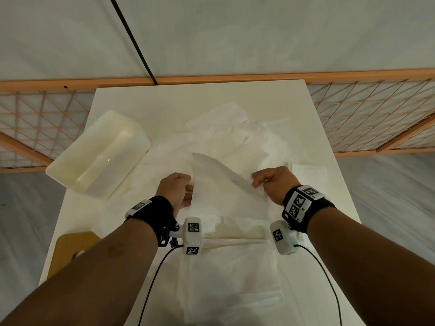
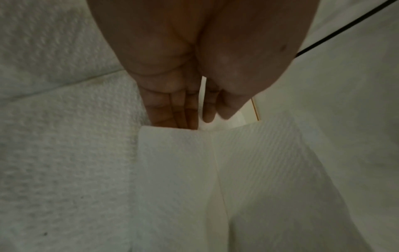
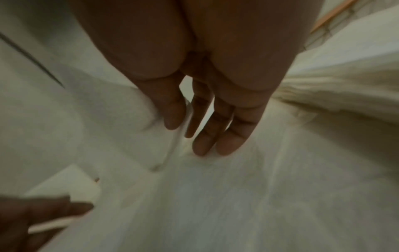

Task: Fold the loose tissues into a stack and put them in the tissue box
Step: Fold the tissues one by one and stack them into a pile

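One white tissue (image 1: 226, 191) is raised over the table between both hands, its top edge folding over. My left hand (image 1: 189, 191) grips its left edge; in the left wrist view the fingers (image 2: 172, 112) disappear behind the sheet (image 2: 215, 170). On the right edge, my right hand (image 1: 257, 183) pinches the tissue between thumb and fingers (image 3: 202, 141). Below lies a loose pile of tissues (image 1: 235, 132). The translucent white tissue box (image 1: 98, 154) stands open and looks empty, at the table's left edge, beyond the left hand.
The white table (image 1: 164, 97) is narrow; its left and right edges are close to the tissues. A folded stack of tissues (image 1: 310, 172) lies just right of my right hand. A wooden board (image 1: 70, 248) lies at the near left. More tissues cover the near table (image 1: 235, 278).
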Available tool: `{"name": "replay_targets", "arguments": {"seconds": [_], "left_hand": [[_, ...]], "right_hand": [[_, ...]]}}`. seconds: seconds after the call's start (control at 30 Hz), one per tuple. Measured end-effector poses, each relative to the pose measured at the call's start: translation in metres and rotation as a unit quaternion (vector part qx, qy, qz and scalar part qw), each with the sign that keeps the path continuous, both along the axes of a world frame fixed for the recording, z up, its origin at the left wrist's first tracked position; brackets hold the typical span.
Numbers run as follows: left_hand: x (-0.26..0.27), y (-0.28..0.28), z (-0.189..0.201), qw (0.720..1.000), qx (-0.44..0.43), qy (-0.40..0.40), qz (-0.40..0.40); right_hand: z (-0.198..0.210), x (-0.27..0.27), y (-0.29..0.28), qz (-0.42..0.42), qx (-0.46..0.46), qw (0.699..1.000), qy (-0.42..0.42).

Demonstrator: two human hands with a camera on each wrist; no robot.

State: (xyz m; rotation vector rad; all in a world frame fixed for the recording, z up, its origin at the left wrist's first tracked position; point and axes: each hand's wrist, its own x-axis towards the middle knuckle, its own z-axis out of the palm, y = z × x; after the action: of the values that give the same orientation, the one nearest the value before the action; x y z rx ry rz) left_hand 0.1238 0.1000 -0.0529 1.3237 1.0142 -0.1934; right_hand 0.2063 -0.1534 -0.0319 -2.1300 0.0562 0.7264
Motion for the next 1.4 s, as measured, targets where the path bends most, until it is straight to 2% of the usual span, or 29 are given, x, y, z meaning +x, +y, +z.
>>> {"name": "replay_targets", "arguments": {"seconds": [0.1, 0.17, 0.27, 0.33, 0.43, 0.53, 0.6, 0.67, 0.77, 0.87, 0.97, 1.03, 1.17, 1.2, 1.23, 1.27, 1.33, 1.37, 1.4], "left_hand": [[0.001, 0.000, 0.003, 0.998, -0.057, 0.007, 0.012], [0.001, 0.000, 0.003, 0.997, -0.081, 0.004, 0.012], [0.002, 0.001, 0.003, 0.997, -0.079, 0.005, 0.009], [0.002, 0.002, 0.001, 0.999, -0.047, 0.008, -0.022], [-0.001, 0.004, -0.008, 0.995, 0.043, 0.026, -0.091], [-0.003, 0.002, -0.005, 0.986, 0.094, 0.026, -0.134], [-0.004, 0.003, -0.005, 0.984, 0.093, 0.011, -0.154], [-0.006, 0.004, -0.001, 0.983, 0.071, -0.006, -0.171], [-0.007, 0.012, 0.007, 0.995, -0.014, -0.018, -0.100], [-0.004, 0.027, 0.011, 0.999, -0.018, -0.009, -0.044], [0.000, 0.027, 0.012, 0.997, 0.036, -0.005, -0.067], [0.005, 0.017, 0.016, 0.993, 0.066, -0.011, -0.097], [0.009, -0.004, 0.019, 0.973, 0.138, -0.033, -0.180], [0.008, -0.008, 0.018, 0.965, 0.156, -0.033, -0.208], [0.007, -0.011, 0.016, 0.953, 0.177, -0.033, -0.242], [0.006, -0.014, 0.014, 0.937, 0.201, -0.030, -0.286], [0.003, -0.019, 0.011, 0.885, 0.254, -0.015, -0.390], [0.000, -0.022, 0.010, 0.854, 0.274, -0.002, -0.441], [-0.002, -0.025, 0.008, 0.827, 0.288, 0.010, -0.483]], "right_hand": [[0.001, -0.003, 0.001, 0.012, -0.003, 1.000, 0.028], [0.002, -0.003, 0.000, -0.019, 0.025, 0.998, 0.049], [-0.003, 0.001, -0.001, -0.074, 0.069, 0.994, 0.041], [-0.005, 0.002, 0.000, -0.070, 0.048, 0.996, 0.012], [-0.006, 0.003, 0.004, 0.011, -0.040, 0.999, 0.003], [-0.003, 0.003, 0.008, 0.073, -0.079, 0.994, 0.013], [0.005, 0.001, 0.010, 0.132, -0.090, 0.987, 0.006], [0.016, -0.004, 0.011, 0.167, -0.061, 0.984, -0.010], [0.027, -0.021, 0.008, 0.231, -0.009, 0.973, -0.024], [0.022, -0.057, 0.007, 0.402, -0.011, 0.915, -0.026], [0.004, -0.095, 0.008, 0.562, -0.132, 0.816, -0.004], [-0.014, -0.112, 0.006, 0.624, -0.197, 0.756, -0.013], [-0.020, -0.113, 0.002, 0.638, -0.223, 0.737, 0.006], [-0.010, -0.108, 0.005, 0.631, -0.214, 0.746, 0.020], [0.000, -0.099, 0.007, 0.595, -0.203, 0.776, 0.041], [0.012, -0.086, 0.010, 0.535, -0.183, 0.824, 0.047], [0.022, -0.045, 0.013, 0.370, -0.152, 0.916, -0.030], [0.022, -0.021, 0.013, 0.279, -0.157, 0.944, -0.083], [0.022, 0.002, 0.012, 0.203, -0.163, 0.959, -0.113]]}}
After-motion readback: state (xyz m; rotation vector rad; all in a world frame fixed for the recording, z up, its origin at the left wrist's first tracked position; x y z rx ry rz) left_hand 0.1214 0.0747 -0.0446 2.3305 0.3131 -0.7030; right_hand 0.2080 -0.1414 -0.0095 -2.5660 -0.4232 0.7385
